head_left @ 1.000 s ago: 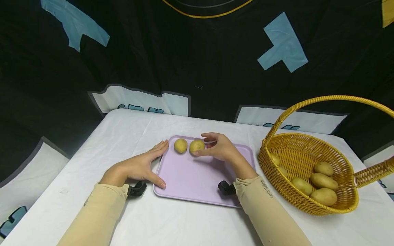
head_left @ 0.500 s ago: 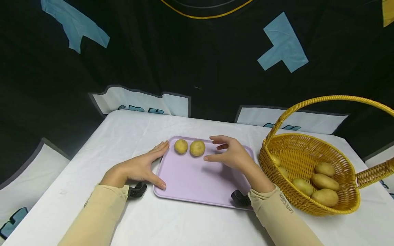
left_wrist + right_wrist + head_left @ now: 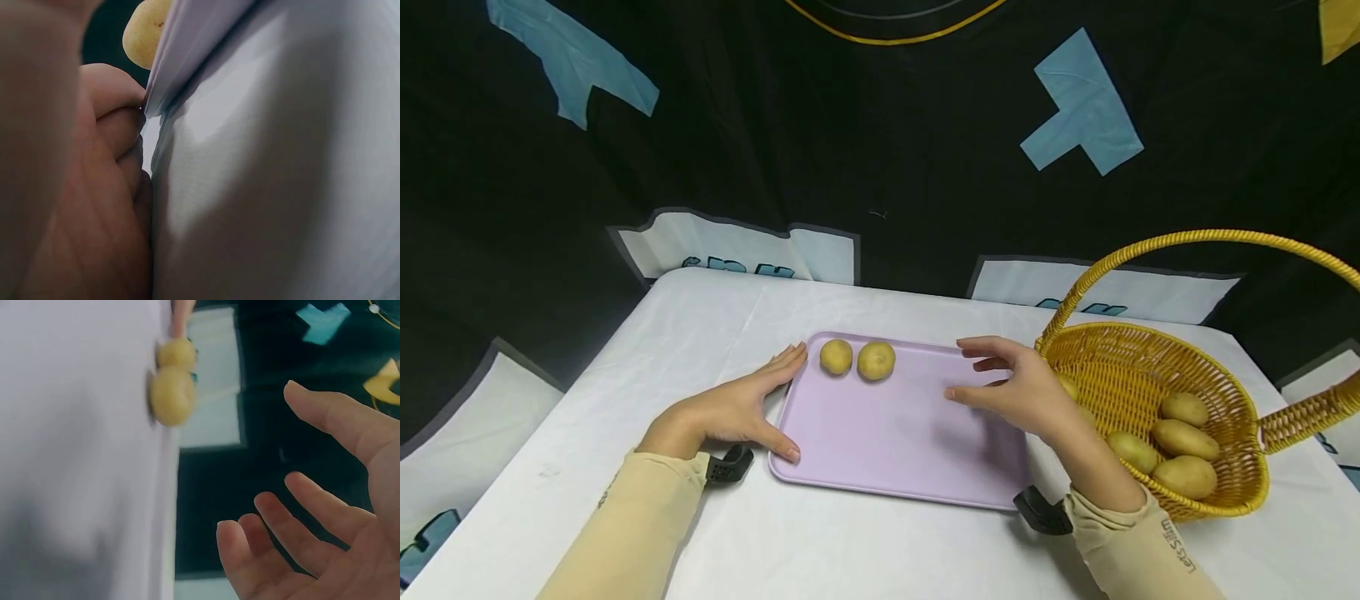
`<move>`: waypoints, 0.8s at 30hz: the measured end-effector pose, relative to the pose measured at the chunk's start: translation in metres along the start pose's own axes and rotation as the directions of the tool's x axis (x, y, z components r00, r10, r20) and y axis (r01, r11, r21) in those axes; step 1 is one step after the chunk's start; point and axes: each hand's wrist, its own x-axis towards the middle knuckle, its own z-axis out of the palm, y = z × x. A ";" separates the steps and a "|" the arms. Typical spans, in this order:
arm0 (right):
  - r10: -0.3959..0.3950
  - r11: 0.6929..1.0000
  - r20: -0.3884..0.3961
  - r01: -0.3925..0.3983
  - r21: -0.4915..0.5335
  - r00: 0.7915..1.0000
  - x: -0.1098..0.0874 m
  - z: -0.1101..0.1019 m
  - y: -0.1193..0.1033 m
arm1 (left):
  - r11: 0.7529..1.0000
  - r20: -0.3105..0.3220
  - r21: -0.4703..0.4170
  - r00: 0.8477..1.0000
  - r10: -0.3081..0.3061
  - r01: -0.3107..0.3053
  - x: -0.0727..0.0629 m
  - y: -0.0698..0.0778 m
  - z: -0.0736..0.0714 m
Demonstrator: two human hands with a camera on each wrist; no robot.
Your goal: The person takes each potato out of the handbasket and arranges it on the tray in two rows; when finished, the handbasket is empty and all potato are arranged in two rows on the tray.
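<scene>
Two round potatoes, a smaller one [image 3: 836, 357] and a larger one [image 3: 876, 361], lie side by side near the far left corner of a lilac tray [image 3: 895, 442]. My left hand [image 3: 737, 408] rests at the tray's left edge, its fingers extended and its thumb on the near left corner. Over the tray's right side is my right hand [image 3: 1018, 387], holding nothing, thumb and fingers spread apart. In the right wrist view the right hand [image 3: 312, 531] shows relaxed fingers well away from both potatoes. The left wrist view has one potato [image 3: 147, 34] just beyond the tray rim [image 3: 172, 62].
A yellow wicker basket [image 3: 1240, 417] with a tall arched handle [image 3: 1217, 236] stands right of the tray, holding several potatoes [image 3: 1183, 437]. White cloth covers the table [image 3: 835, 542]. Behind it hangs a black backdrop [image 3: 880, 150] with blue patches.
My right hand has let go of the larger potato and moved right across the tray towards the basket. The left hand keeps its place at the tray edge.
</scene>
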 end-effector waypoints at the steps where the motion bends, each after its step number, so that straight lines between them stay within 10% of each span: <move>1: 0.003 1.000 -0.007 -0.003 -0.007 1.000 -0.002 -0.005 0.000 | 1.000 0.001 -0.001 1.000 -0.001 0.001 0.000 0.000 0.000; 14: 0.120 0.992 0.077 -0.123 0.041 0.990 -0.004 -0.081 0.016 | 1.000 0.001 -0.011 1.000 -0.002 0.002 0.000 0.000 0.000; 24: 0.238 0.970 0.231 -0.245 0.001 0.944 0.002 -0.127 0.046 | 1.000 0.006 -0.014 1.000 -0.010 0.010 -0.001 0.000 0.000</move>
